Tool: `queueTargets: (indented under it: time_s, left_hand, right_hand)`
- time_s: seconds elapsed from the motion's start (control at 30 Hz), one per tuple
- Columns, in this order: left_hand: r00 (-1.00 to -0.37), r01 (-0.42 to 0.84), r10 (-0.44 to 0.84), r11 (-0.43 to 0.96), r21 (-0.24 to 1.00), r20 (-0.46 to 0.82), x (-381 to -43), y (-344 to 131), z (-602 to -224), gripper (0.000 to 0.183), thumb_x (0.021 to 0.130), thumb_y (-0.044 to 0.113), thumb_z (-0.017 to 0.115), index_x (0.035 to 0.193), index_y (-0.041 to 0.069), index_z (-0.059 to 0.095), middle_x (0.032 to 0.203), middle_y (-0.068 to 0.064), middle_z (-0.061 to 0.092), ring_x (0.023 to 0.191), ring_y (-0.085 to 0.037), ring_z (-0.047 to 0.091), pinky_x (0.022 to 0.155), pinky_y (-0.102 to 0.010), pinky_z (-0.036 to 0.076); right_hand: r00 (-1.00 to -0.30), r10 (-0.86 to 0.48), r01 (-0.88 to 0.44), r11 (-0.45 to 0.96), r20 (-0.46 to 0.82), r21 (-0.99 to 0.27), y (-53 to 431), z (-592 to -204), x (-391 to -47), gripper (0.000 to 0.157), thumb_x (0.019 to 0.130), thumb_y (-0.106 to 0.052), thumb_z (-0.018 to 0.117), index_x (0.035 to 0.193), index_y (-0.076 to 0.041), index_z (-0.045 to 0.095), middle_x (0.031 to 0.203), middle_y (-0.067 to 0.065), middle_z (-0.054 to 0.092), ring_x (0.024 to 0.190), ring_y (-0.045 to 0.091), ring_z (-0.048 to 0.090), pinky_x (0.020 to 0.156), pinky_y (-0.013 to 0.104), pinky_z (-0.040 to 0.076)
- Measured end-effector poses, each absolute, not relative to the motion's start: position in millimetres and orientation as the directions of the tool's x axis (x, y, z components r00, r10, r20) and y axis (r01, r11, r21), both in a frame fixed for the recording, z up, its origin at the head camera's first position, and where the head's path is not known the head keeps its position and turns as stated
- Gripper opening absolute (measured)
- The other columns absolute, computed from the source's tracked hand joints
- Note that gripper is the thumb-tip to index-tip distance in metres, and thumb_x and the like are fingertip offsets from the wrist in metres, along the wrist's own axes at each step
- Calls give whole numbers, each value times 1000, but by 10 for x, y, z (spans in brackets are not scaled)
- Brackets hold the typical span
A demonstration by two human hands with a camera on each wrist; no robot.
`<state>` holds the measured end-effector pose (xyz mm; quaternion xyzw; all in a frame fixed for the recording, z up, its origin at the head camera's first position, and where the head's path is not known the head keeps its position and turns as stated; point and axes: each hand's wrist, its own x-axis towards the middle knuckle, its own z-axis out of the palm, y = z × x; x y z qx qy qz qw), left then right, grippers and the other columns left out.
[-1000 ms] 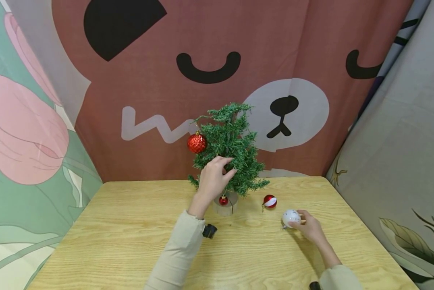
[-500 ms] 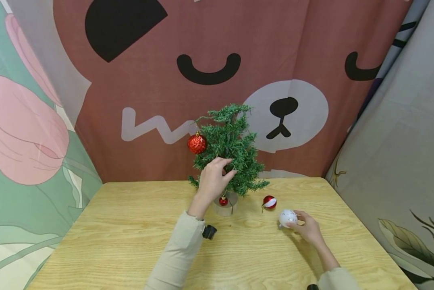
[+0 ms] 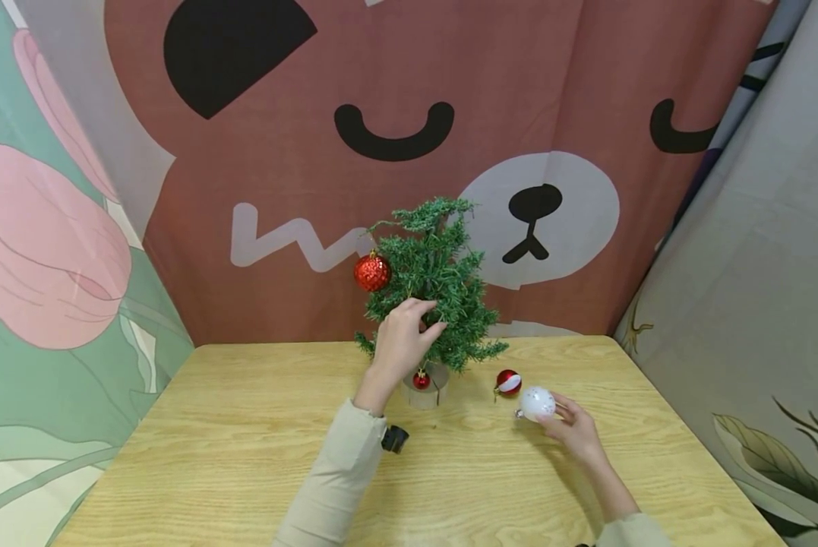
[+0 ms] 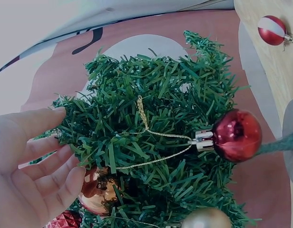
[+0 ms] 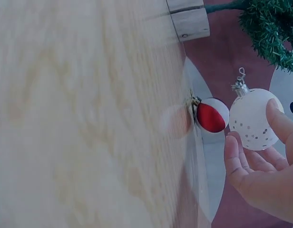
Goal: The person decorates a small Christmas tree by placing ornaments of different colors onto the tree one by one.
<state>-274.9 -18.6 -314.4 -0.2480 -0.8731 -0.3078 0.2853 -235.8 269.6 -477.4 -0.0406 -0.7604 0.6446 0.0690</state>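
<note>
Fingers [image 5: 232, 154] and thumb of the right hand [image 5: 265, 187] are curled round a large white ball ornament [image 5: 255, 118] with silver flecks and a silver cap, holding it just off the pale wood-grain table [image 3: 258, 456], near a smaller red-and-white striped ball ornament [image 3: 509, 382] that lies on it. The left hand [image 3: 403, 334] is at the front of a small green artificial tree [image 3: 443, 266], thumb and forefinger parted, fingertips at the foliage; whether they touch a sprig, I cannot tell. Beside those fingertips hangs a shiny copper-coloured ball [image 4: 96, 194]. A red sparkly ball [image 3: 371, 272] hangs at the tree's left side, and a small glossy red ball [image 4: 239, 135] with a silver cap and gold cord hangs low, in front of the round wooden base [image 3: 432, 395]. Behind stands a brown bear-print curtain [image 3: 279, 152].
</note>
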Motion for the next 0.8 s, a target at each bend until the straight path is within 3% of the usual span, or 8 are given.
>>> queueTargets:
  time_s: [0.13,0.27,0.47,0.6,0.73,0.8]
  left_hand:
    - [-712,606,255,694,389,654,-2746,-187,-3149,31,81,21,68,108,6,65,99,-6,61,64,-12,56,45,-18,38]
    - [-710,607,256,695,385,656,-2746,-187,-3153,31,81,21,68,108,6,65,99,-6,61,64,-12,56,45,-18,38]
    - [-709,612,259,689,389,656,-2741,-189,-3154,31,81,21,67,108,6,65,100,-7,61,65,-16,58,44,-18,38]
    - [-717,601,258,701,385,648,-2742,-187,-3155,31,81,21,67,108,6,64,101,-7,61,66,-14,58,45,-18,39]
    - [-723,589,254,711,383,642,-2740,-187,-3151,31,82,22,66,109,7,64,101,-6,61,65,-11,56,45,-18,39]
    - [-723,590,253,710,385,643,-2741,-188,-3150,31,82,22,66,108,7,64,101,-6,61,65,-12,56,45,-18,39]
  right_hand:
    - [-987,140,-64,106,79,-992,2667,-4790,-2357,55,82,4,60,128,15,32,118,31,48,75,2,59,70,30,51]
    - [-987,106,-122,16,123,-992,2664,-4822,-2351,55,80,-4,65,126,11,39,107,12,60,78,4,60,69,27,51]
    - [-988,76,-138,-69,133,-988,2618,-4798,-2331,57,80,-8,66,127,7,39,97,-7,61,79,10,62,73,30,50]
    - [-994,83,-86,-110,77,-990,2532,-4698,-2303,55,83,-3,62,129,7,34,94,-8,61,78,11,62,74,29,50]
    - [-992,-2,-125,-196,128,-973,2600,-4846,-2410,43,82,-10,65,121,-14,47,98,-7,62,84,12,62,76,26,49]
    - [-984,-49,-159,-225,174,-961,2623,-4898,-2439,44,82,-13,65,122,-15,48,102,-5,61,89,13,61,78,27,48]
